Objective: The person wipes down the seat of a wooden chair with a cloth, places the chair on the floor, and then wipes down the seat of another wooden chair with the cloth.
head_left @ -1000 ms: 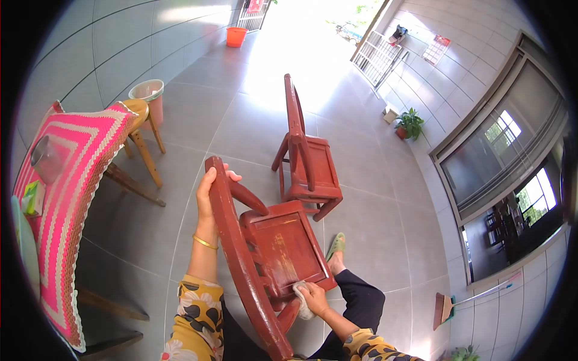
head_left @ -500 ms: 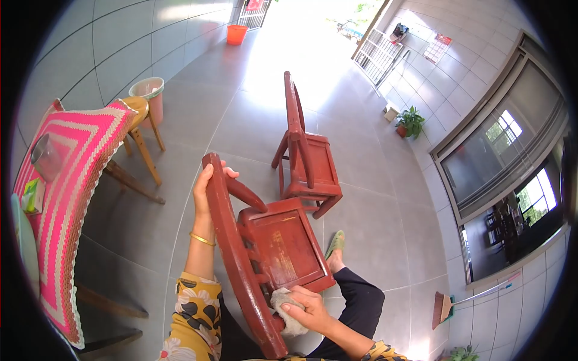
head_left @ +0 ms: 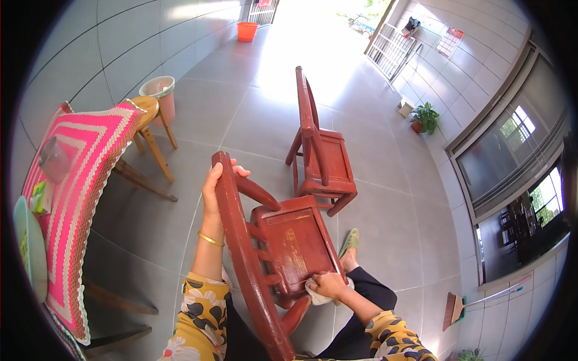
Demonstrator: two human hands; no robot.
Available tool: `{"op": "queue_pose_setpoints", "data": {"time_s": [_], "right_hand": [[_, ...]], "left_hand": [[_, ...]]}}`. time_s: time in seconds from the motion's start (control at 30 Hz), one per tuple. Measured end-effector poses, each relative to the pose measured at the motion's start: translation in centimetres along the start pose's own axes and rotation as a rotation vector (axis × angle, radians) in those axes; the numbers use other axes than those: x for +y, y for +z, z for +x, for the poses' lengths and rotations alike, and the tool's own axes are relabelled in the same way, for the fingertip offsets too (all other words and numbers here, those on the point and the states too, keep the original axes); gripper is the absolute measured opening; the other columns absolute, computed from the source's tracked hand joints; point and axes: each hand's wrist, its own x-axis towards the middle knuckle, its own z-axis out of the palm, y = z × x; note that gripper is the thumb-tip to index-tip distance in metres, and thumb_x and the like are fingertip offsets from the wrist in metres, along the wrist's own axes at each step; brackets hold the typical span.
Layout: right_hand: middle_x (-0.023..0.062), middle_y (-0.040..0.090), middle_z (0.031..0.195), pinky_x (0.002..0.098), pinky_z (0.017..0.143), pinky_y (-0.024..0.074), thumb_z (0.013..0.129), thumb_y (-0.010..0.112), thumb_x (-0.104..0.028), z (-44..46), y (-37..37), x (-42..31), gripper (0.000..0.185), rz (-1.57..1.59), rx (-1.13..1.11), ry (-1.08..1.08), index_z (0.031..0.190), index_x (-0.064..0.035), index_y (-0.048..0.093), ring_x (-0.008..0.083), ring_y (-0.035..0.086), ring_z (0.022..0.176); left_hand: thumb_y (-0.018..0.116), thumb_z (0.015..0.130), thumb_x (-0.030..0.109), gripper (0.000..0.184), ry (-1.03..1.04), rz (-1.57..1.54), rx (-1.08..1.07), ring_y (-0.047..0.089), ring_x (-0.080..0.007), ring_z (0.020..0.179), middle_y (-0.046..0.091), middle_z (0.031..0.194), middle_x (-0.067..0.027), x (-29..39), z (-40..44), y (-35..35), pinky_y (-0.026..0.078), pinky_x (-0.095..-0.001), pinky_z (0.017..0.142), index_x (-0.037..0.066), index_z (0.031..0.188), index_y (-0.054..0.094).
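Observation:
A red-brown wooden chair [head_left: 295, 246] stands tilted in front of me, its seat worn to bare wood in places. My left hand [head_left: 218, 188] is wrapped round the upper end of its backrest, with a gold bangle on the wrist. My right hand [head_left: 328, 285] grips a whitish cloth [head_left: 321, 298] and presses it against the near corner of the seat edge. The cloth is partly hidden under the fingers. Just beyond stands a second, matching chair [head_left: 328, 157], apart from my hands.
At left is a table with a pink striped crocheted cover [head_left: 90, 156]; a wooden stool [head_left: 152, 114] and a pink bin [head_left: 162, 90] stand behind it. A potted plant [head_left: 426, 118], a window [head_left: 512, 156] and a broom [head_left: 453, 310] line the right wall. An orange bucket [head_left: 246, 31] sits farther back.
My right hand has moved the cloth from the lower backrest area rightward to the seat's near corner. The left hand keeps its hold. The whole view has shifted slightly.

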Motion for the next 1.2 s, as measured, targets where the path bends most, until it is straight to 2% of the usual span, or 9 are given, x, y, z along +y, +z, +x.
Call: {"op": "queue_pose_setpoints", "data": {"time_s": [0.17,0.23,0.3,0.47,0.57,0.67,0.83,0.9,1.2], "right_hand": [[0.0156,0.065,0.095,0.0440,0.075,0.0527,0.084,0.064,-0.041,-1.0,-5.6,-3.5,0.035,0.029,0.275,0.094,0.102,-0.0117,0.069,0.0357,0.065,0.086],[0.0138,0.062,0.110,0.0457,0.080,0.0500,0.084,0.066,-0.036,-0.4,-5.0,-4.1,0.035,0.170,0.406,-0.155,0.109,-0.0129,0.068,0.0345,0.063,0.096],[0.0073,0.057,0.128,0.0396,0.089,0.0478,0.080,0.072,-0.026,1.2,1.3,-1.5,0.040,0.367,0.060,-0.158,0.120,-0.0212,0.066,0.0277,0.058,0.112],[0.0049,0.059,0.121,0.0423,0.080,0.0486,0.078,0.070,-0.017,2.8,5.5,0.0,0.032,0.188,0.116,-0.187,0.110,-0.0208,0.068,0.0254,0.058,0.110],[0.0095,0.060,0.116,0.0449,0.080,0.0480,0.077,0.067,-0.013,4.0,5.5,0.0,0.035,0.113,0.364,-0.285,0.111,-0.0192,0.065,0.0312,0.058,0.105],[0.0174,0.057,0.110,0.0449,0.076,0.0467,0.081,0.058,-0.014,6.6,5.7,-0.4,0.031,0.047,0.470,-0.156,0.112,-0.0146,0.063,0.0368,0.056,0.096],[0.0155,0.056,0.101,0.0432,0.077,0.0443,0.078,0.059,-0.012,8.5,5.1,-0.5,0.033,0.014,0.551,-0.152,0.111,-0.0132,0.060,0.0346,0.055,0.096],[0.0144,0.056,0.100,0.0437,0.077,0.0444,0.078,0.059,-0.011,10.4,5.1,-0.5,0.032,0.015,0.646,-0.108,0.110,-0.0140,0.059,0.0343,0.055,0.096],[0.0129,0.052,0.091,0.0472,0.073,0.0443,0.081,0.059,-0.015,21.2,1.7,-1.2,0.019,-0.013,0.817,-0.002,0.100,-0.0145,0.059,0.0337,0.056,0.088]], "left_hand": [[0.044,0.093,0.039,0.040,-0.016,-0.005,-0.001,0.064,-0.0246,0.088,0.066,0.081,-0.0109,0.1,-0.2,0.1,0.045,-0.0379,0.087,0.003,0.105,0.058],[0.044,0.093,0.039,0.040,-0.012,-0.006,0.002,0.063,-0.0246,0.088,0.066,0.081,-0.0109,0.2,-0.1,0.2,0.045,-0.0382,0.088,0.003,0.105,0.058],[0.044,0.093,0.039,0.040,-0.008,0.012,0.006,0.063,-0.0249,0.088,0.066,0.081,-0.0108,0.3,-0.2,0.2,0.045,-0.0384,0.089,0.003,0.104,0.058],[0.044,0.093,0.039,0.041,-0.021,0.010,0.003,0.063,-0.0247,0.089,0.066,0.082,-0.0114,-0.1,-0.2,0.0,0.044,-0.0382,0.090,0.003,0.106,0.058],[0.045,0.094,0.040,0.043,0.004,-0.015,-0.026,0.063,-0.0252,0.090,0.066,0.084,-0.0126,-0.4,0.6,-0.2,0.044,-0.0386,0.090,0.002,0.107,0.058],[0.044,0.095,0.042,0.047,0.011,-0.042,-0.025,0.062,-0.0276,0.092,0.066,0.087,-0.0151,-0.4,0.6,-0.6,0.044,-0.0405,0.092,-0.001,0.107,0.057],[0.049,0.092,0.038,0.043,0.017,-0.077,-0.073,0.063,-0.0291,0.088,0.067,0.085,-0.0170,-1.0,1.7,-1.8,0.044,-0.0405,0.093,-0.002,0.104,0.058],[0.037,0.096,0.043,0.055,0.067,-0.028,-0.252,0.062,-0.0343,0.101,0.067,0.099,-0.0195,-1.0,2.2,-2.9,0.040,-0.0468,0.101,-0.005,0.113,0.058],[0.031,0.098,0.041,0.057,0.036,-0.137,-0.583,0.060,-0.0325,0.104,0.067,0.103,-0.0202,-0.6,3.4,-3.6,0.038,-0.0485,0.104,-0.004,0.119,0.058]]}}
